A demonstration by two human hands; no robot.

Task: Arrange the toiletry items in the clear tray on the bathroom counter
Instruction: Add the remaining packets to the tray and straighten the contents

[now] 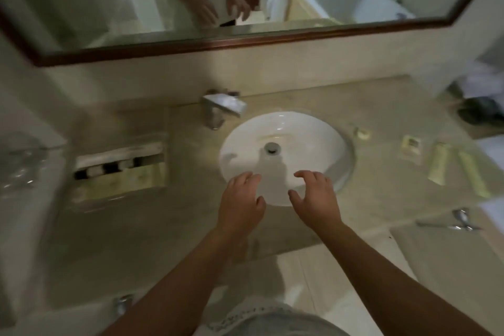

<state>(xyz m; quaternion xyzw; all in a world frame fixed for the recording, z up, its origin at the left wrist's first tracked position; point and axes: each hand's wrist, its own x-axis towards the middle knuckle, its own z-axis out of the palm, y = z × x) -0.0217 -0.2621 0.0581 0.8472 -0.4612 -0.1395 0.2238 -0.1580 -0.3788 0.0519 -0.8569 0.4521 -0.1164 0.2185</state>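
Both your hands are empty. Left hand (241, 200) and right hand (316, 198) hover over the near rim of the sink (308, 134), fingers loosely spread, each grip wide and holding nothing.

The clear tray (117, 196) sits on the tabletop (163, 226) left of the sink, well apart from both hands. It holds a row of small items along its far side, too blurred to name.

The loose toiletries lie on the right side of the tabletop: a small round piece (362, 133) just beside the basin, a small square packet (411, 144), then a pale tube (439, 162) and a second long packet (473, 176) near the right edge.

Step in hand looks like the very start: between picks, nothing carried, loose items not yet in the tray.

Next move probably calls for your right hand to reach right and pinch the nearest small piece, then carry it across the basin to the tray. These items are flat and small, so expect a fingertip pinch.
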